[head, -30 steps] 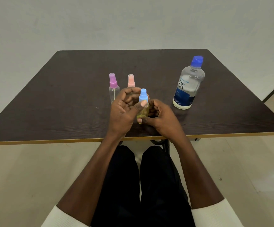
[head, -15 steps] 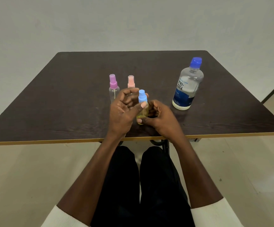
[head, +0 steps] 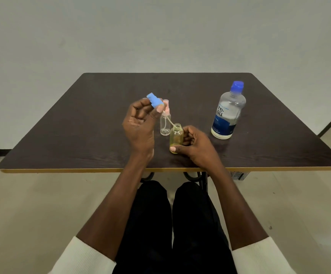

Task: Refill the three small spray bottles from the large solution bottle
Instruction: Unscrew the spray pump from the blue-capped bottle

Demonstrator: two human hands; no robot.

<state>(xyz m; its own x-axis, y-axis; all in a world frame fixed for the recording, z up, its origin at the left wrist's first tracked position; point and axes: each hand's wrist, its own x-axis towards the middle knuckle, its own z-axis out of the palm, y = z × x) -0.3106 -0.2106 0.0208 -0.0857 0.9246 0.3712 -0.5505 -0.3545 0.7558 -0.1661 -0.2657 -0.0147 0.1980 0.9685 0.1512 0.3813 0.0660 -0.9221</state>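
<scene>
My right hand (head: 197,147) grips a small yellowish spray bottle (head: 176,137) upright on the dark table (head: 71,135); its neck is uncovered. My left hand (head: 141,123) holds that bottle's blue spray cap (head: 154,99) raised and tilted to the left, with the thin dip tube (head: 170,122) still reaching down to the bottle's mouth. Just behind stands the pink-capped clear spray bottle (head: 165,120). The purple-capped bottle is hidden behind my left hand. The large solution bottle (head: 227,113), blue cap on, stands at the right.
The table's yellow front edge (head: 81,171) runs just under my wrists. My knees in dark trousers sit below it. A pale wall lies behind the table and a tiled floor on both sides.
The blue cap has come off the yellowish bottle: my left hand has lifted it up and to the left, drawing the tube out. My right hand keeps the bottle in place.
</scene>
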